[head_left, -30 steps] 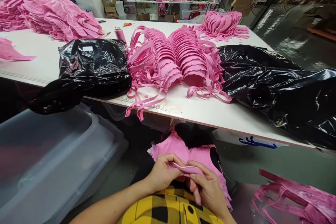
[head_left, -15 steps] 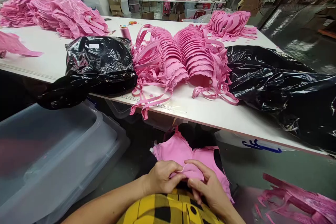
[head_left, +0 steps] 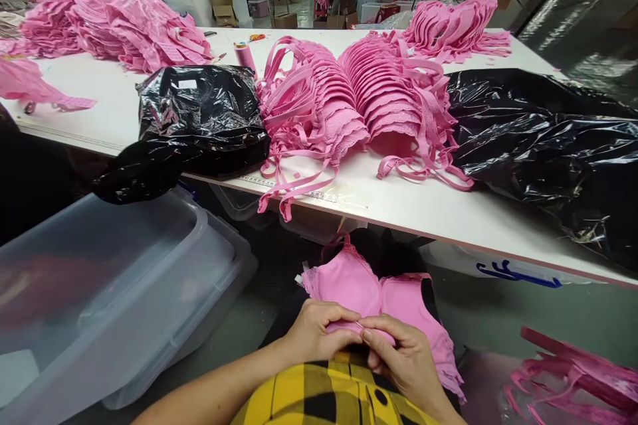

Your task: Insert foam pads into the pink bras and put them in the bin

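A pink bra (head_left: 351,279) with lace edges lies across my lap, its cups facing up. Above its lower part, my left hand (head_left: 319,329) pinches a folded piece of pink fabric (head_left: 343,327) between thumb and fingers. From the other side my right hand (head_left: 399,348) grips the same fold, the two hands nearly touching. Whether this fold belongs to the bra or is a separate pad cannot be made out. On the white table ahead stands a row of nested pink bras (head_left: 369,99), their straps hanging over the front edge.
Black plastic bags (head_left: 204,119) flank the row, with a larger black bag (head_left: 548,146) at right. Pink garments (head_left: 134,26) are heaped at the back left. A clear plastic bin (head_left: 199,239) stands left of me; pink straps (head_left: 578,372) lie low at right. A thread spool (head_left: 244,56) stands behind.
The fold between my hands has flattened and my right fingers have closed in toward my left hand. The whole view has shifted slightly.
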